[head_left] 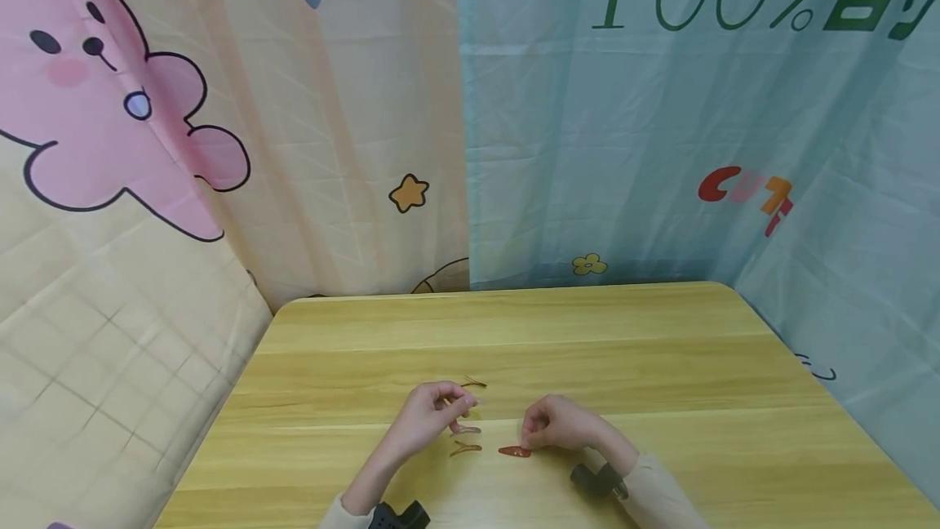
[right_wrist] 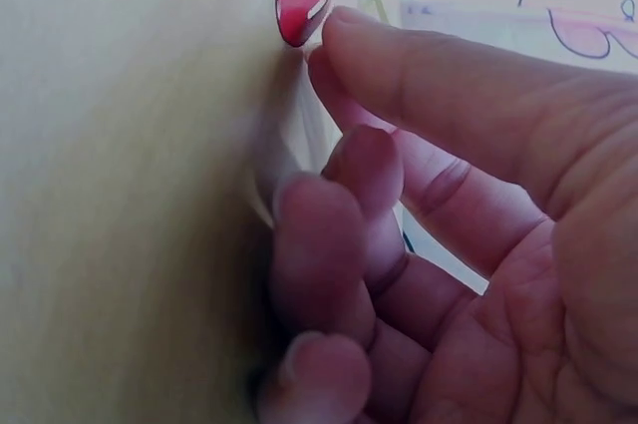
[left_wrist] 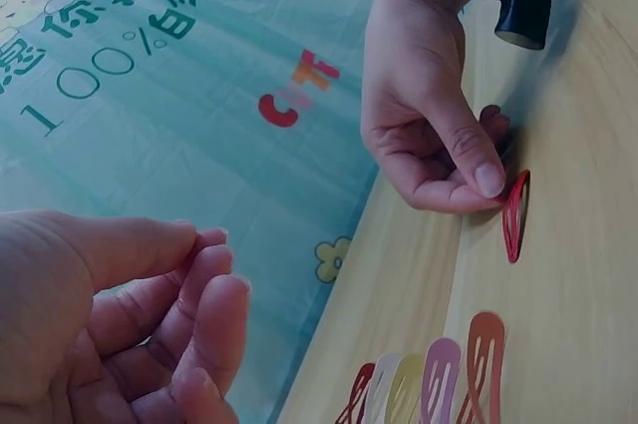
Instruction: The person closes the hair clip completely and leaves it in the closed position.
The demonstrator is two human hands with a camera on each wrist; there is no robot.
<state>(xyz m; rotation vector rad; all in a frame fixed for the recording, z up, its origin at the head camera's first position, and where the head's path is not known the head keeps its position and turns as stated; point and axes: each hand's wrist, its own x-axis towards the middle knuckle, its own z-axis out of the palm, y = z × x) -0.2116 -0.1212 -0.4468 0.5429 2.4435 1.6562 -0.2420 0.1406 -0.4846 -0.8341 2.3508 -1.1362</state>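
Note:
A red snap hair clip [head_left: 513, 451] is at the tabletop, with my right hand [head_left: 561, 423] at its right end. Thumb and index finger come together at the clip's edge and appear to pinch it; the right wrist view shows the red clip [right_wrist: 303, 0] just at the fingertips. My left hand [head_left: 433, 415] hovers over a row of clips, fingers loosely curled, nothing visible between them. In the left wrist view that row has an orange clip [left_wrist: 484, 364], a purple clip [left_wrist: 440, 379], a yellow clip [left_wrist: 406, 384], a white clip [left_wrist: 379, 389] and a dark red clip [left_wrist: 356, 394].
The wooden table [head_left: 661, 357] has rounded far corners. Printed curtains [head_left: 558, 145] hang behind it and along both sides. A dark camera [head_left: 598, 480] is strapped to the right wrist, and another camera [head_left: 400, 515] to the left.

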